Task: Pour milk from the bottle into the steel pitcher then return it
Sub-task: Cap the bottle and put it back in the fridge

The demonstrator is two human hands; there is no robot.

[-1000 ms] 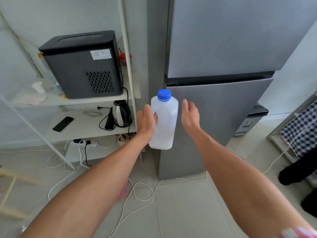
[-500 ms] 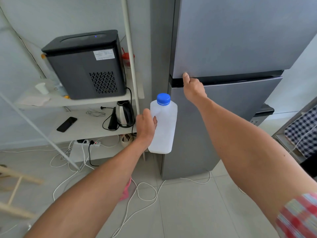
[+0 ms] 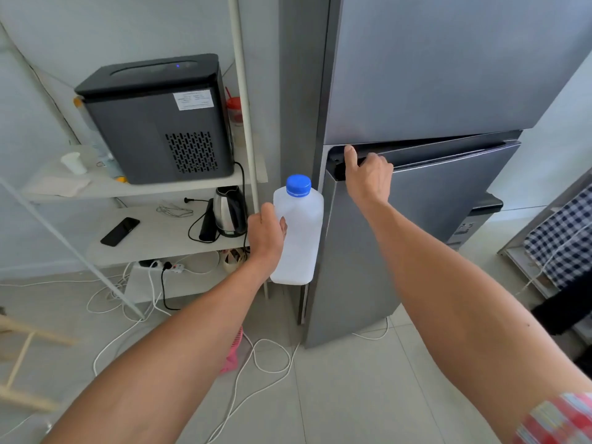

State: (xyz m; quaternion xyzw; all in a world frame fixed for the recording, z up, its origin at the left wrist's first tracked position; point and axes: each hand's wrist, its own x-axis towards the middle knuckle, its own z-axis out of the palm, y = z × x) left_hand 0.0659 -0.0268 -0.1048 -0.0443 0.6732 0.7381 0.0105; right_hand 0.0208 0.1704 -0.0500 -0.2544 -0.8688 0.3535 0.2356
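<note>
The left hand [image 3: 266, 233] is clenched around the side of the milk bottle [image 3: 299, 238], holding it upright in the air just left of the fridge [image 3: 432, 75]; the bottle is translucent white with a blue cap [image 3: 298, 185] screwed on top, and its right edge overlaps the left edge of the lower fridge door [image 3: 400, 245] in the view, though whether they touch cannot be told. The right hand [image 3: 368, 177] sits at one o'clock from the bottle, its fingers curled into the dark recess along the top of the lower door, the thumb pointing up towards twelve o'clock; the door stands slightly ajar, its top left corner out from the fridge body; the upper door above it is shut.

At nine to ten o'clock from the bottle stands a white shelf unit [image 3: 153, 190]; on its upper shelf sits a black boxy appliance [image 3: 160, 120] with a vent grille and a small blue light on top, with a small white cup [image 3: 74, 161] to its left; behind the appliance's right corner stands a cup with a red lid [image 3: 234, 105]. On the lower shelf a steel kettle [image 3: 228, 210] stands just left of the left hand, and a black phone [image 3: 120, 231] lies well apart from it towards nine o'clock. White cables [image 3: 266, 360] trail over the tiled floor [image 3: 352, 395] at six o'clock; a checked cloth [image 3: 563, 238] shows at three o'clock.
</note>
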